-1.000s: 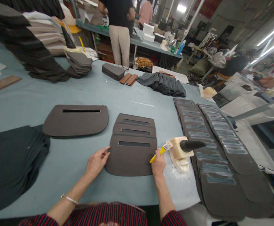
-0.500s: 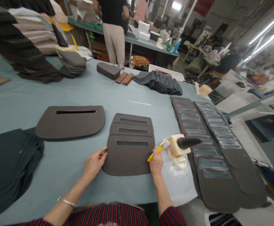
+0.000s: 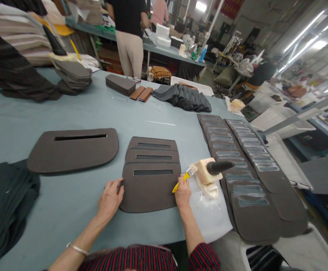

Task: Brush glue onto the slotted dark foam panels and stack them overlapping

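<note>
In front of me lie several overlapping dark brown panels (image 3: 149, 192), fanned so that three slots show one behind another. My left hand (image 3: 111, 196) is at their left edge, fingers bent and closed on the nearest panel's border. At the right edge is my right hand (image 3: 183, 194), closed around a paintbrush (image 3: 178, 184) with a yellow handle; its pale bristles point up and right, and the hand also touches the panel's side. Just right of the bristles stands a cream, glue-crusted block-shaped container (image 3: 203, 173) with a black cone-shaped piece sticking out sideways.
Another slotted panel (image 3: 76, 154) lies to the left, beyond a pile of dark green fabric (image 3: 6, 207). Two rows of overlapping panels (image 3: 254, 218) with whitish smears around their slots run along the right. Grey fabric pieces (image 3: 183, 98) and brown strips (image 3: 141, 94) sit at the back. A person (image 3: 130, 45) stands beyond.
The whole view has shifted slightly, moving the scene left. Both hands keep their places at the panel edges, and the brush stays in my right hand.
</note>
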`<state>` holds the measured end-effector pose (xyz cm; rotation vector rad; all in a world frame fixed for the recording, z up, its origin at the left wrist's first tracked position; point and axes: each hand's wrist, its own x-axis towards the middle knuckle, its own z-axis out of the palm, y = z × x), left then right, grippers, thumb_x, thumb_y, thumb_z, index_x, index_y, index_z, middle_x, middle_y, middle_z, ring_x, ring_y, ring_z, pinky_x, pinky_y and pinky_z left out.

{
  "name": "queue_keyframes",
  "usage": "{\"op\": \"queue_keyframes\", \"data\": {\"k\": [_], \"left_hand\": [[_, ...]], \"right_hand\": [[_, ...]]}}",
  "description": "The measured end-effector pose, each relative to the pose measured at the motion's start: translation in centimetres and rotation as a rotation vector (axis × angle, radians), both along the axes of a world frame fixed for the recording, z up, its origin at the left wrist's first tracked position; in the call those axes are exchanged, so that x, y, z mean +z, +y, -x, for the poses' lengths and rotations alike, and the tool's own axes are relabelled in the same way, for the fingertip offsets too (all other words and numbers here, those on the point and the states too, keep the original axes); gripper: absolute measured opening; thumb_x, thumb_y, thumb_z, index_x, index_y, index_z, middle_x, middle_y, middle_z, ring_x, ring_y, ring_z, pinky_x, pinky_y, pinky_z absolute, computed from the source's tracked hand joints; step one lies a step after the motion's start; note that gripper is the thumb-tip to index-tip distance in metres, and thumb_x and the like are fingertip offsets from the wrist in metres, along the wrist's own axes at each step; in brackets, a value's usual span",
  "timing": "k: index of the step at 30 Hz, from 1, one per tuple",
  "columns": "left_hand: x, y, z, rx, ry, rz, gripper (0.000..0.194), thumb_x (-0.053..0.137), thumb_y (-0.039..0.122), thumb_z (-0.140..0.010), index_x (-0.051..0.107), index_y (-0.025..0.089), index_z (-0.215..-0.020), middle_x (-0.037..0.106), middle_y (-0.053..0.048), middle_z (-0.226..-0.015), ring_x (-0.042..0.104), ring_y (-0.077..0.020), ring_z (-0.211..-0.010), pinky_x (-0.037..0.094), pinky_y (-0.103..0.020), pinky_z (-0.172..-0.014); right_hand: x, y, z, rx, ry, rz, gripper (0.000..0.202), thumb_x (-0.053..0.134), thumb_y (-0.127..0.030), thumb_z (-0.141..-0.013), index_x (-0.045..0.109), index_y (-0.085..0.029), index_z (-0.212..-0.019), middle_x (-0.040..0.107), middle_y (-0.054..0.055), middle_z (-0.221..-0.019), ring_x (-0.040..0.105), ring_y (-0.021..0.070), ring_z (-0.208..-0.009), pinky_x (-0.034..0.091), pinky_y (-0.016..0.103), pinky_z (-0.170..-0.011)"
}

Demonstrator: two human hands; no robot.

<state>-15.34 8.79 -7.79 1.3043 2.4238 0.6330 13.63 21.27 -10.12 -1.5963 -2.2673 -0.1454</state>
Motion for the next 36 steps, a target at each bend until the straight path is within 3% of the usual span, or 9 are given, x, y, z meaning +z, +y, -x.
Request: {"op": "queue_keyframes", "data": {"k": [8, 11, 13, 17, 23, 28, 30, 32, 36], "left_hand": [[-0.2, -0.1, 0.6, -0.011, 0.103, -0.034, 0.037, 0.043, 0.033, -0.087, 0.058, 0.020, -0.117, 0.052, -0.009, -0.100, 0.051, -0.0227, -0.097, 0.045, -0.037, -0.087], [-0.2, 0.5, -0.1, 0.009, 0.141, -0.048, 0.039, 0.039, 0.036, -0.089, 0.055, 0.018, -0.120, 0.055, -0.012, -0.110, 0.051, -0.0259, -0.106, 0.043, -0.042, -0.092], [-0.1, 1.2, -1.2, -0.043, 0.179, -0.085, 0.043, 0.036, 0.037, -0.091, 0.050, 0.016, -0.126, 0.053, -0.014, -0.125, 0.047, -0.0274, -0.119, 0.039, -0.044, -0.099], [-0.5, 3.0, -3.2, -0.229, 0.302, -0.160, 0.060, 0.036, 0.042, -0.091, 0.032, 0.009, -0.141, 0.034, -0.018, -0.149, 0.022, -0.0286, -0.141, 0.021, -0.048, -0.113], [-2.5, 3.7, -3.3, -0.279, 0.378, -0.138, 0.071, 0.037, 0.050, -0.088, 0.024, 0.009, -0.145, 0.025, -0.018, -0.153, 0.020, -0.0300, -0.143, 0.020, -0.051, -0.115], [-2.4, 3.4, -3.1, -0.262, 0.339, -0.162, 0.068, 0.039, 0.048, -0.088, 0.030, 0.012, -0.144, 0.030, -0.017, -0.151, 0.023, -0.0293, -0.142, 0.021, -0.050, -0.115], [-2.0, 3.7, -2.4, -0.233, 0.286, -0.175, 0.059, 0.038, 0.044, -0.089, 0.036, 0.016, -0.141, 0.037, -0.015, -0.148, 0.032, -0.0275, -0.138, 0.025, -0.048, -0.113], [-1.5, 4.5, -1.2, -0.121, 0.224, -0.178, 0.052, 0.035, 0.041, -0.091, 0.043, 0.016, -0.135, 0.046, -0.014, -0.141, 0.042, -0.0260, -0.130, 0.032, -0.045, -0.108], [-0.1, 8.0, 1.8, 0.157, 0.117, -0.078, 0.057, 0.033, 0.043, -0.089, 0.044, 0.003, -0.128, 0.054, -0.021, -0.121, 0.050, -0.0289, -0.117, 0.040, -0.041, -0.099]], "right_hand": [[1.0, 0.2, -0.2, -0.010, 0.008, 0.022, 0.022, 0.046, -0.008, -0.084, 0.058, -0.017, -0.099, 0.058, 0.013, -0.125, 0.046, 0.0265, -0.106, 0.035, 0.040, -0.086], [1.3, 0.2, 0.7, 0.025, 0.061, 0.022, 0.023, 0.045, -0.006, -0.083, 0.056, -0.017, -0.100, 0.053, 0.014, -0.132, 0.045, 0.0264, -0.109, 0.034, 0.043, -0.091], [1.2, 0.3, 1.9, 0.086, 0.092, 0.024, 0.023, 0.044, -0.005, -0.083, 0.056, -0.017, -0.100, 0.050, 0.014, -0.136, 0.046, 0.0257, -0.109, 0.034, 0.044, -0.092], [0.4, 0.7, 4.0, 0.180, 0.138, 0.006, 0.022, 0.040, -0.005, -0.085, 0.055, -0.017, -0.096, 0.048, 0.016, -0.137, 0.048, 0.0252, -0.112, 0.036, 0.046, -0.096], [-1.3, 1.4, 4.4, 0.218, 0.248, -0.043, 0.026, 0.035, -0.004, -0.086, 0.054, -0.018, -0.097, 0.048, 0.014, -0.137, 0.042, 0.0260, -0.126, 0.038, 0.051, -0.099], [-1.3, 1.4, 4.0, 0.216, 0.284, -0.066, 0.026, 0.035, -0.006, -0.086, 0.055, -0.018, -0.095, 0.053, 0.016, -0.131, 0.046, 0.0266, -0.122, 0.044, 0.049, -0.092], [-0.9, 2.0, 3.9, 0.189, 0.294, -0.075, 0.025, 0.034, -0.007, -0.087, 0.055, -0.018, -0.096, 0.054, 0.017, -0.130, 0.051, 0.0265, -0.114, 0.046, 0.047, -0.087], [-0.2, 3.2, 4.0, 0.127, 0.281, -0.086, 0.024, 0.033, -0.009, -0.089, 0.054, -0.018, -0.096, 0.054, 0.017, -0.127, 0.054, 0.0256, -0.103, 0.045, 0.044, -0.083], [1.3, 7.1, 5.1, -0.028, 0.187, -0.061, 0.012, 0.040, -0.021, -0.091, 0.052, -0.018, -0.090, 0.061, 0.015, -0.097, 0.053, 0.0254, -0.083, 0.043, 0.038, -0.072]]}}
